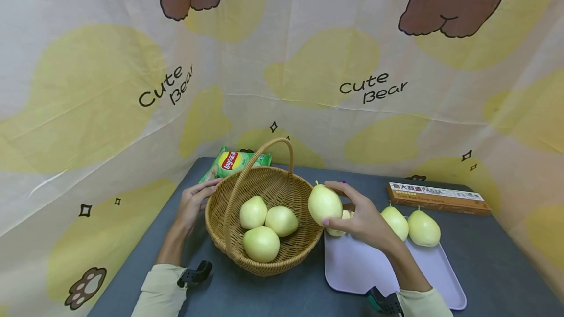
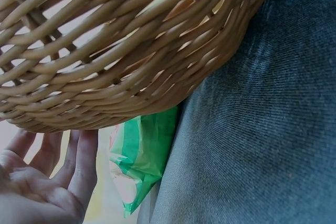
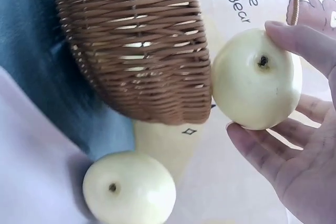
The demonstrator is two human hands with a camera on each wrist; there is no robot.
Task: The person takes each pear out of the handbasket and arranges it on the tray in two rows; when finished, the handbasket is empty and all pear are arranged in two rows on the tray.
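In the head view a pear (image 1: 325,204) is pinched between the thumb and fingers of my right hand (image 1: 363,216), just above the right rim of a wicker basket (image 1: 216,221). Its rounded end with a dark, small hollow shows in the right wrist view, where the pear (image 3: 252,85) overlaps the basket's edge (image 3: 197,77). Inside the basket lie three pears (image 1: 261,244). My left hand (image 1: 194,204) rests against the basket's left side, its fingers (image 2: 86,156) extended and their tips at the weave.
Right of the basket, a lilac tray (image 1: 357,263) bears pears (image 1: 424,228), one partly hidden behind my right hand. A green chip bag (image 1: 240,161) lies behind the basket. A long pasta box (image 1: 438,198) lies at the back right, before a printed cloth backdrop (image 1: 304,72).
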